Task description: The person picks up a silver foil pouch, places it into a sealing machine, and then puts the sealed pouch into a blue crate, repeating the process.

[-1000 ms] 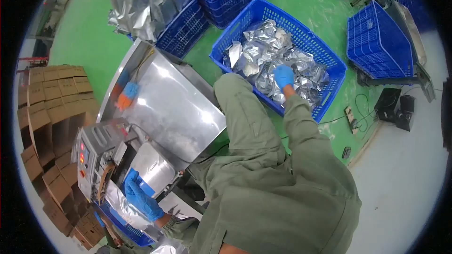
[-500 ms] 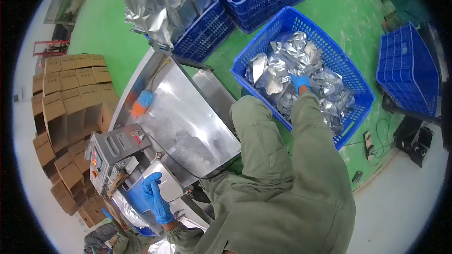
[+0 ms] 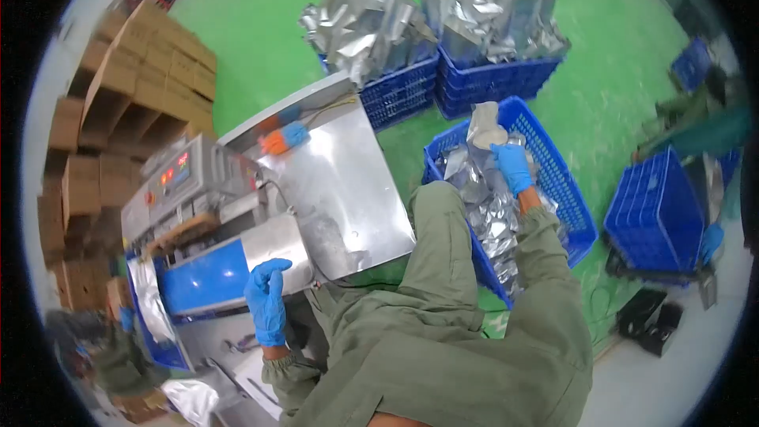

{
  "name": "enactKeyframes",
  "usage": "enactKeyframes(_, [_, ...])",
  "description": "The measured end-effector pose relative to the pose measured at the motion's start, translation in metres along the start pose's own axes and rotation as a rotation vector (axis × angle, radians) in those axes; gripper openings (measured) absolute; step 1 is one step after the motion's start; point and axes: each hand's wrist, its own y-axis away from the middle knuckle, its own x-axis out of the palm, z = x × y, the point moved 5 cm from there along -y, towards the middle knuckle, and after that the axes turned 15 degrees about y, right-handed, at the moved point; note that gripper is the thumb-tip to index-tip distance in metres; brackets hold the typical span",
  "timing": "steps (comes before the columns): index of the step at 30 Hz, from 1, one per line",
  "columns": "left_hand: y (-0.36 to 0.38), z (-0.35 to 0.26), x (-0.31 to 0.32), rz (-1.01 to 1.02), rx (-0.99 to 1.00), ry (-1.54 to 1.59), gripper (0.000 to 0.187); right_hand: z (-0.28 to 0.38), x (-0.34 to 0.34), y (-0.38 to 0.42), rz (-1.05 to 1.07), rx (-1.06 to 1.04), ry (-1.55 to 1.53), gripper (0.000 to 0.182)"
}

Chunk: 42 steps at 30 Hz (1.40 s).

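A foil pouch (image 3: 484, 128) is gripped by the right hand (image 3: 512, 166) above the blue crate's (image 3: 571, 204) rim; the left hand (image 3: 266, 300), at 8 o'clock, is held open and empty by the sealer's (image 3: 207, 225) edge.

The right hand (image 3: 512, 166) grips a silver foil pouch (image 3: 484, 128), lifted above the blue crate (image 3: 563, 190) of pouches on the green floor (image 3: 261, 32). The left hand (image 3: 266, 300) rests open against the sealing machine (image 3: 205, 229), just below its steel chute (image 3: 340, 182). Cardboard boxes (image 3: 134, 87) are stacked behind the machine.

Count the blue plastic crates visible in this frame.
4, maybe more hidden: two heaped with foil bags at the back, one by the right hand at, one overturned at right.
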Motion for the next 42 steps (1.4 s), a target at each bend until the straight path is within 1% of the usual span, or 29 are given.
enactKeyframes(1, [0.005, 0.001, -0.004, 0.013, 0.014, -0.021, 0.013, 0.057, -0.007, 0.012, -0.022, 0.043, -0.004, 0.024])
enactKeyframes(2, [0.009, 0.002, -0.008, 0.024, 0.023, -0.043, 0.013, 0.114, -0.011, 0.026, 0.005, 0.001, 0.019, 0.024])
enactKeyframes(3, [0.010, 0.011, -0.013, 0.031, 0.040, 0.014, 0.013, 0.162, -0.012, 0.041, 0.058, -0.003, -0.044, 0.024])
enactKeyframes(6, [0.013, -0.003, -0.017, 0.074, 0.165, -0.038, 0.013, 0.299, -0.010, 0.107, 0.181, -0.068, -0.150, 0.026])
enactKeyframes(7, [0.013, -0.008, -0.017, 0.088, 0.152, 0.069, 0.013, 0.333, -0.009, 0.123, 0.205, -0.195, -0.171, 0.026])
enactKeyframes(8, [0.011, -0.013, -0.019, 0.099, 0.169, 0.044, 0.014, 0.362, -0.005, 0.139, 0.230, -0.317, -0.199, 0.025])
enactKeyframes(11, [0.004, -0.038, -0.028, 0.118, 0.258, 0.034, 0.021, 0.430, 0.005, 0.177, 0.165, -0.422, -0.219, 0.022])
enactKeyframes(12, [0.002, -0.050, -0.033, 0.091, 0.295, 0.060, 0.025, 0.440, 0.013, 0.177, 0.409, -0.376, -0.346, 0.020])
enactKeyframes(13, [0.001, -0.061, -0.039, 0.066, 0.336, 0.084, 0.028, 0.449, 0.028, 0.182, 0.653, -0.321, -0.466, 0.018])
enactKeyframes(14, [-0.001, -0.066, -0.046, 0.024, 0.341, 0.071, 0.028, 0.458, 0.042, 0.191, 0.693, -0.340, -0.470, 0.018])
enactKeyframes(16, [0.000, -0.081, -0.068, -0.168, 0.524, 0.148, 0.036, 0.462, 0.067, 0.205, 0.562, -0.244, -0.373, 0.018])
enactKeyframes(17, [0.000, -0.082, -0.079, -0.200, 0.531, 0.135, 0.036, 0.469, 0.081, 0.220, 0.579, -0.340, -0.252, 0.018])
enactKeyframes(18, [0.000, -0.081, -0.090, -0.253, 0.561, 0.119, 0.037, 0.470, 0.099, 0.226, 0.605, -0.357, -0.255, 0.018])
enactKeyframes(20, [0.003, -0.071, -0.106, -0.320, 0.594, 0.101, 0.038, 0.464, 0.138, 0.237, 0.668, -0.479, 0.014, 0.017])
enactKeyframes(22, [-0.003, -0.046, -0.118, -0.337, 0.489, 0.283, 0.041, 0.461, 0.165, 0.261, 0.843, -0.292, -0.044, 0.016])
enactKeyframes(23, [-0.006, -0.036, -0.123, -0.378, 0.432, 0.395, 0.034, 0.464, 0.166, 0.269, 0.841, -0.323, -0.034, 0.020])
enactKeyframes(24, [-0.009, -0.031, -0.124, -0.375, 0.439, 0.395, 0.034, 0.458, 0.167, 0.268, 0.836, -0.327, -0.036, 0.020])
enactKeyframes(26, [-0.012, -0.025, -0.128, -0.393, 0.517, 0.548, 0.023, 0.447, 0.171, 0.268, 0.828, -0.670, -0.198, 0.026])
enactKeyframes(27, [-0.013, -0.025, -0.129, -0.471, 0.453, 0.569, 0.015, 0.438, 0.173, 0.261, 0.704, -0.798, -0.346, 0.023])
enactKeyframes(28, [-0.014, -0.025, -0.130, -0.467, 0.461, 0.573, 0.015, 0.430, 0.183, 0.261, 0.697, -0.805, -0.345, 0.023])
enactKeyframes(30, [-0.018, -0.011, -0.137, -0.600, 0.289, 0.686, 0.015, 0.424, 0.200, 0.270, 0.316, -0.987, 0.103, 0.025])
enactKeyframes(31, [-0.020, -0.014, -0.136, -0.584, 0.378, 0.725, 0.014, 0.420, 0.209, 0.278, 0.320, -0.968, 0.097, 0.028])
enactKeyframes(34, [-0.022, -0.008, -0.140, -0.585, 0.361, 0.651, 0.015, 0.389, 0.244, 0.278, 0.312, -0.925, -0.041, 0.033])
enactKeyframes(36, [-0.023, -0.005, -0.142, -0.619, 0.380, 0.657, 0.016, 0.400, 0.245, 0.287, 0.398, -0.756, -0.369, 0.033])
enactKeyframes(37, [-0.024, -0.004, -0.144, -0.628, 0.392, 0.691, 0.017, 0.402, 0.244, 0.289, 0.464, -0.724, -0.341, 0.031])
enactKeyframes(38, [-0.023, -0.003, -0.145, -0.639, 0.401, 0.725, 0.018, 0.402, 0.242, 0.289, 0.468, -0.717, -0.351, 0.031])
enactKeyframes(40, [-0.026, -0.004, -0.146, -0.650, 0.381, 0.726, 0.019, 0.400, 0.246, 0.291, 0.547, -0.714, -0.120, 0.019])
enactKeyframes(41, [-0.029, -0.005, -0.147, -0.660, 0.364, 0.741, 0.021, 0.401, 0.246, 0.290, 0.549, -0.713, -0.124, 0.019])
enactKeyframes(42, [-0.032, -0.006, -0.147, -0.662, 0.362, 0.739, 0.021, 0.406, 0.243, 0.290, 0.496, -0.810, -0.088, 0.012])
